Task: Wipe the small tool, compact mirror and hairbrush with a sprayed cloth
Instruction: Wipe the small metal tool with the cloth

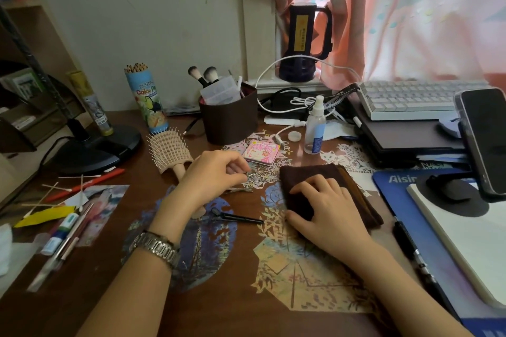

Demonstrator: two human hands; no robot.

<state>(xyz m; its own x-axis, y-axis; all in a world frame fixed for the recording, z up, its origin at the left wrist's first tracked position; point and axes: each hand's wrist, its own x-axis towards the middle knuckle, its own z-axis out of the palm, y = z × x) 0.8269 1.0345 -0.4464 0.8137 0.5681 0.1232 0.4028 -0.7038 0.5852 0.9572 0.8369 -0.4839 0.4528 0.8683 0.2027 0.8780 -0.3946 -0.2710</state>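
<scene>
A: Which way does the hairbrush (pixel 170 151) lie on the worktop (pixel 235 317)?

B: Its long axis runs from far left to near right, bristled head away from the person, bristles up. The left hand (pixel 212 176) and wrist cover most of the handle.

A: And the hands?

B: The left one's fingertips are curled in, pinching something small and metallic I can't make out. The right hand (pixel 325 210) rests on the folded brown cloth (pixel 309 175), fingers bent, thumb at its near edge.

A: The compact mirror (pixel 261 152)?

B: Closed, pink cover up, just beyond the left hand. A thin black small tool (pixel 238 217) lies between the forearms, pointing right. The spray bottle (pixel 315 126) stands uncapped behind the cloth.
</scene>
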